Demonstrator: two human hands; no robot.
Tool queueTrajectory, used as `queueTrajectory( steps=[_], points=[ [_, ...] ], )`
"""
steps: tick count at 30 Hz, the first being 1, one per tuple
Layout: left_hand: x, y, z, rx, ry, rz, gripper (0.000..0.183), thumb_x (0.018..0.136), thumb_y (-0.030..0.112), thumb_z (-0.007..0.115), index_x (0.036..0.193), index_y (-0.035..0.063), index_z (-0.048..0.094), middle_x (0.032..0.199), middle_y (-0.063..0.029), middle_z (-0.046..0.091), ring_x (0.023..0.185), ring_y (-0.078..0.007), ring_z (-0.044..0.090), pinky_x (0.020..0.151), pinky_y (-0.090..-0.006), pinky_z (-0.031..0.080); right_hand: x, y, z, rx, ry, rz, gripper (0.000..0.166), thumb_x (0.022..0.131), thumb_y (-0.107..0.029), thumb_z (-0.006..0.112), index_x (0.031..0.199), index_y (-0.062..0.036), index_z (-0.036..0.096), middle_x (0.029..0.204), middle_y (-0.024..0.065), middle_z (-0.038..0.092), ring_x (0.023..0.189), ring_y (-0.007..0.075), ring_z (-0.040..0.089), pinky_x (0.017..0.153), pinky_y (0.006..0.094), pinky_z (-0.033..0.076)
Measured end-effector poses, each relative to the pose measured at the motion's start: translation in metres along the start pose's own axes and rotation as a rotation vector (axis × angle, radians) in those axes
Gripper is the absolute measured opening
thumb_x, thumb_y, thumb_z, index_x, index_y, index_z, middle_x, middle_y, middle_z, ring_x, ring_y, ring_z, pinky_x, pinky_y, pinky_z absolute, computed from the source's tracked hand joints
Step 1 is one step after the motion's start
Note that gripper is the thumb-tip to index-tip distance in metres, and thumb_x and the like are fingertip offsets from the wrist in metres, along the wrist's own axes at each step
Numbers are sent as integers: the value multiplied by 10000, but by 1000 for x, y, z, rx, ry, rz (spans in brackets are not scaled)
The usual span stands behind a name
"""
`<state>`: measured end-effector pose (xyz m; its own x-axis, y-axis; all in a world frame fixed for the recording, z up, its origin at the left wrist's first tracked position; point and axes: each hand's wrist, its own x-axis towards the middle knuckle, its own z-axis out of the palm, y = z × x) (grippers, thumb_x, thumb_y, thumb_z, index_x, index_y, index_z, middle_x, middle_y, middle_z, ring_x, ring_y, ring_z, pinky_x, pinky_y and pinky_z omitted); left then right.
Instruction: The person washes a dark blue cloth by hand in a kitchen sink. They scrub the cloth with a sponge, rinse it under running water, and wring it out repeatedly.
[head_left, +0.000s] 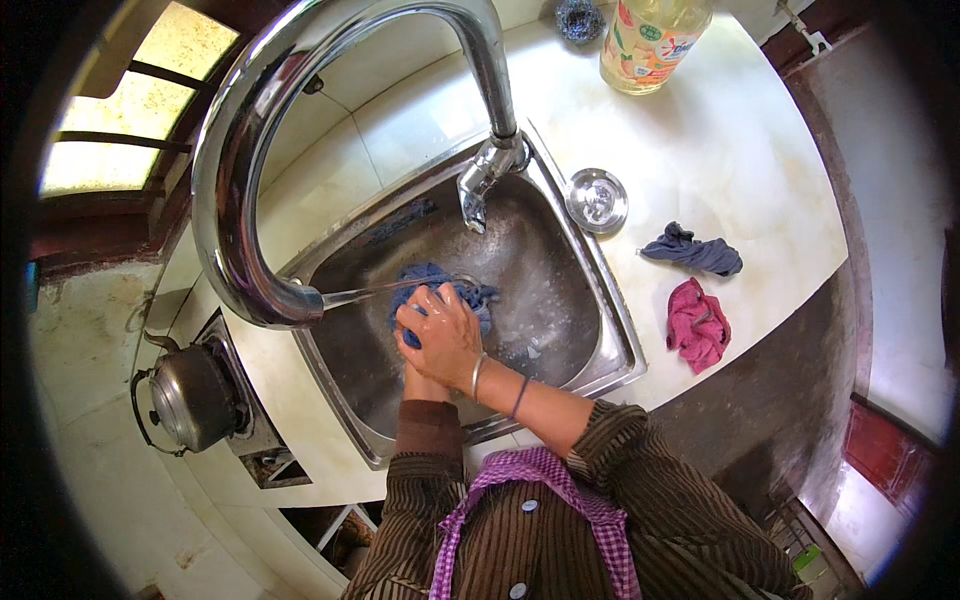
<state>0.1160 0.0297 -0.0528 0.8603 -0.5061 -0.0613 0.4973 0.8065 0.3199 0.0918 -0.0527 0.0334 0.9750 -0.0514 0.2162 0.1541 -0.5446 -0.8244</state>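
Note:
Inside the stainless steel sink (540, 247), a wet blue cloth (420, 276) is bunched up under my hands. My right hand (442, 330) grips the cloth from above, fingers curled over it. Most of my left hand (426, 384) is hidden beneath the right one; its wrist shows, and its fingers cannot be made out. From the spout of the curved chrome faucet (247, 247), a thin stream of water (375, 290) runs onto the cloth. Another piece of dark blue cloth (401, 219) lies against the sink's far wall.
On the counter (720, 165) to the right are a metal sink strainer (597, 201), a twisted dark grey-blue cloth (694, 251) and a crumpled pink cloth (697, 326). Behind them stand a bottle of yellow liquid (651, 49) and a scouring pad (579, 20). A metal kettle (191, 397) sits at left.

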Motion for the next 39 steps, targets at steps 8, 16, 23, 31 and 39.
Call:
queueTrajectory(
  steps=[8,16,23,31,39],
  points=[
    [33,2,60,241,583,-1,443,951,364,433,1245,40,501,1233,-118,560,1095,-276,565,971,-435,440,82,166,40,85,-97,594,414,816,-434,543,1003,-72,614,1042,233,606,970,391,582,795,451,482],
    [35,16,25,366,619,284,300,903,258,570,1149,88,542,1114,-101,596,1040,-244,577,929,-400,461,24,146,3,849,-263,541,438,811,-356,668,1138,-79,577,1206,181,524,1117,350,519,960,362,405],
    [33,22,-41,130,384,90,384,934,361,507,1202,85,508,1140,-87,593,981,-251,606,839,-402,512,-2,-16,-15,154,-50,55,202,710,-239,720,890,-185,645,922,117,522,853,341,531,726,413,473],
    [35,-32,12,269,719,126,406,983,311,378,1273,41,464,1227,-120,552,1077,-280,569,937,-428,463,68,96,2,33,166,404,338,903,-369,470,881,-56,595,796,219,631,732,426,598,606,516,458],
    [38,-10,-11,149,456,125,417,969,371,400,1204,48,519,1174,-107,587,1061,-257,575,929,-406,467,22,27,13,-9,98,151,174,768,-199,620,930,-156,573,889,147,556,777,361,578,652,451,467]
  ],
)
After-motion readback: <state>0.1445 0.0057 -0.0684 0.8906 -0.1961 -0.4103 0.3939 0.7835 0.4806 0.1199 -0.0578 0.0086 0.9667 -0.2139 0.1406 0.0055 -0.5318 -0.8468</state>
